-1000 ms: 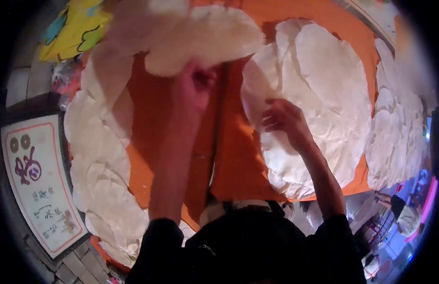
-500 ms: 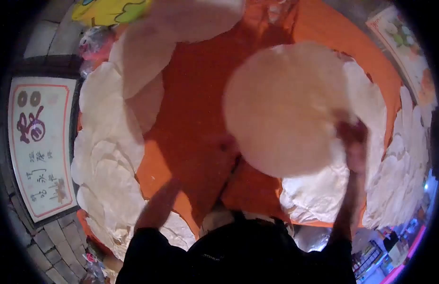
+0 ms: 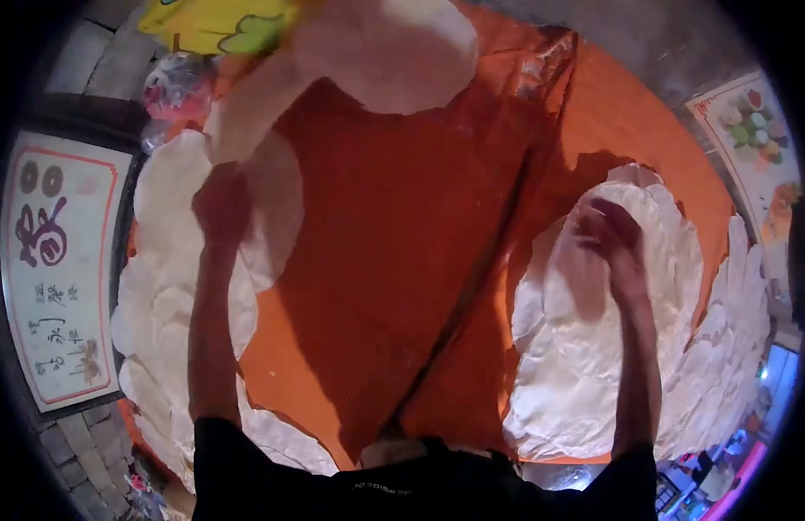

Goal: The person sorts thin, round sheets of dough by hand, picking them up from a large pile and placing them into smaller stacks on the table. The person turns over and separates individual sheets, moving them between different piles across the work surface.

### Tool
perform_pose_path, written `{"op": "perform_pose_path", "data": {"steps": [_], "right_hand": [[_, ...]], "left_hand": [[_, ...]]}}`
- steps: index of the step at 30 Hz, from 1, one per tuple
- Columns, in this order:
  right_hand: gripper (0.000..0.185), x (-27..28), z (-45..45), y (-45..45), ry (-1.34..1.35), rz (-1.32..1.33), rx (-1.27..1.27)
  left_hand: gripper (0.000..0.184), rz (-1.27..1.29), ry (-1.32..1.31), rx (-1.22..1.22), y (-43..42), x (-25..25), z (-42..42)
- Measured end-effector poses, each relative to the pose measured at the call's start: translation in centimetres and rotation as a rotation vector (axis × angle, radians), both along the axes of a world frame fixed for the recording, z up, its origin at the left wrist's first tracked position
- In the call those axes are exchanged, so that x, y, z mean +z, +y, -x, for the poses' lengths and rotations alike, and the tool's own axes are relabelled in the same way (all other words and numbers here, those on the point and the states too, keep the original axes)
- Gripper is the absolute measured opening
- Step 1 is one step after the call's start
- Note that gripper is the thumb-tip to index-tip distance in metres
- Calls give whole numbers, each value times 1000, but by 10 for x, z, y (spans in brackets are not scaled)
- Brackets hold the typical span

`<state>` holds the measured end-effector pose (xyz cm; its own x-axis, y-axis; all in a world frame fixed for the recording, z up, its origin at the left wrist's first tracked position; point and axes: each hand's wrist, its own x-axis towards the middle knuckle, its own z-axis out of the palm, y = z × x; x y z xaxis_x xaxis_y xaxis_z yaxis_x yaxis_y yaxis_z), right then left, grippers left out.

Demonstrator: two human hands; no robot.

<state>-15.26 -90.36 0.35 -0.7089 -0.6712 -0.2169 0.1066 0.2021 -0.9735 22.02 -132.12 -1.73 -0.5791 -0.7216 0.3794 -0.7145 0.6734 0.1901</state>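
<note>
Left grip (image 3: 222, 207) is curled beside a thin dough sheet (image 3: 279, 200), pinch unclear; right grip (image 3: 609, 233) hovers loosely spread above stacked sheets (image 3: 576, 373). Light handling should prevent tearing.

White signboard (image 3: 68, 273) at left, yellow cloth (image 3: 194, 24), plastic bag (image 3: 178, 85), illustrated board (image 3: 758, 148) at right

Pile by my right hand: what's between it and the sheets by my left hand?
In the head view, orange cloth, crossed by a slanting dark line, lies between the pile and the sheets; no sheet lies on that stretch.

Patchy, shadowed light (fisheye distortion).
</note>
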Motion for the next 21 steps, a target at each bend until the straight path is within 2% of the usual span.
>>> {"op": "perform_pose_path", "data": {"steps": [1,2,3,4,6,7,9,11,12,14,15,17,18,20,21], "right_hand": [[38,-11,-1,-31,-193,167,67],[37,-21,-2,-62,-402,310,130],[37,-49,13,-95,-32,226,315],[37,-70,24,-131,354,168,428],[34,-98,31,-201,1219,-280,410],[30,-114,39,-219,1080,-202,371],[29,-151,60,-251,785,34,288],[35,-165,71,-275,413,73,163],[35,-152,73,-289,207,-36,79],[34,-143,87,-299,392,-161,230],[34,-143,109,-291,781,-157,464],[32,-154,131,-299,1021,-168,589],[30,-169,136,-309,866,-198,487],[28,-163,128,-313,1019,-254,457],[27,-131,115,-307,1337,-271,520]], "left_hand": [[15,100,-33,-6,13,19,4],[14,74,-90,-40,31,26,-1],[13,48,-145,-78,49,28,-12],[16,106,-34,-203,65,14,-22],[21,-38,-18,-354,97,-9,-43],[21,-91,-65,-345,112,-15,-49],[22,-151,5,-348,134,-25,-59],[22,-170,33,-329,150,-28,-62],[22,-193,66,-316,155,-28,-62],[21,-187,115,-301,161,-23,-56],[20,-158,129,-297,162,-14,-48],[17,-67,176,-252,163,3,-29],[16,-5,207,-212,163,11,-19],[13,56,244,-128,168,16,-3],[12,61,255,-81,168,14,4]]}}
